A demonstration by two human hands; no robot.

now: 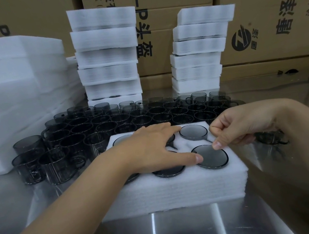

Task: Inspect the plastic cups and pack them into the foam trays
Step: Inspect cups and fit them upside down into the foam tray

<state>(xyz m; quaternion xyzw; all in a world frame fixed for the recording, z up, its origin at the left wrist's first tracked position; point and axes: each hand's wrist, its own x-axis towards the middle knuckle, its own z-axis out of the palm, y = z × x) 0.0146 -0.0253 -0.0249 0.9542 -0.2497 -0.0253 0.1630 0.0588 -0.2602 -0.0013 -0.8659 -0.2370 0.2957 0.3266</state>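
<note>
cups [193,132] in foam tray [172,191] under flat left hand [150,148]; curled, empty right hand [239,125] just beside

You work with two hands, left hand [150,148] and right hand [239,127], over one tray [172,191]. Six cups [210,156] sit in it, some partly hidden under your left hand. Behind it stand several dozen loose cups [139,117], too many to count exactly, and one lone cup [271,138] sits by your right wrist. At the back rise two stacks: the left stack [106,53] six trays high, the right stack [199,48] six. Two foam heaps [17,62] lie far left.
</note>
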